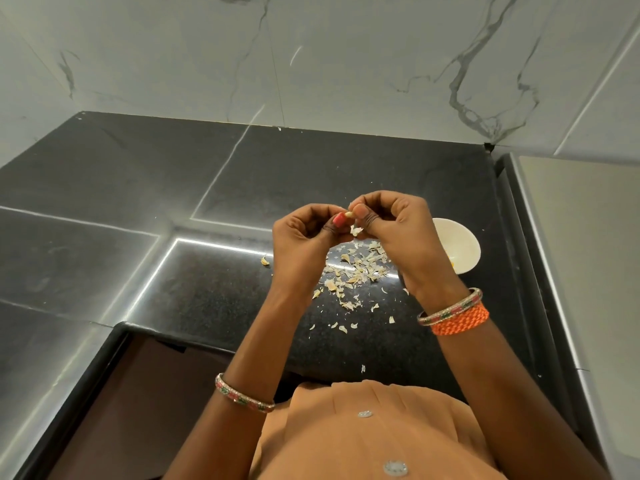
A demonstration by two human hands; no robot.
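The garlic clove (350, 215) is held above the worktop (214, 292), pinched at either end by curled fingers of the left hand (304, 237) and right hand (398, 230), its long axis lying crosswise between them.

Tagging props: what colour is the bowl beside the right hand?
The bowl is plain white, seen best in the head view.

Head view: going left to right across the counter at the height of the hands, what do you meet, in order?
A stray peel → left hand → garlic clove, pinched by both hands → right hand → white bowl → steel surface.
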